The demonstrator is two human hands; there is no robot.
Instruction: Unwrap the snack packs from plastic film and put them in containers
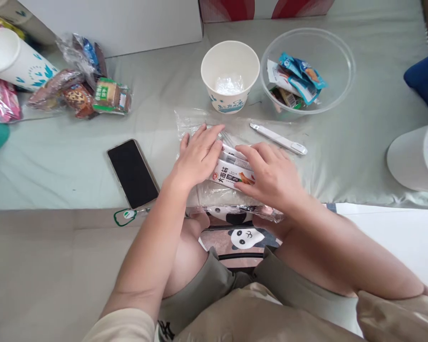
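Packets of white printed film (233,175) lie on clear plastic wrapping (209,194) near a white paper cup with blue print (223,97). Left hand (199,156) covers their left end, fingers slightly parted; right hand (276,173) spans their right end, thumb spread; grip closure cannot be determined.

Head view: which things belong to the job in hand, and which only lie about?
Likely in the job: white snack packets, clear film; perhaps utility knife, paper bowl, clear bowl.
Likely lying about: phone, wrapped snacks at left, white cup at far right.
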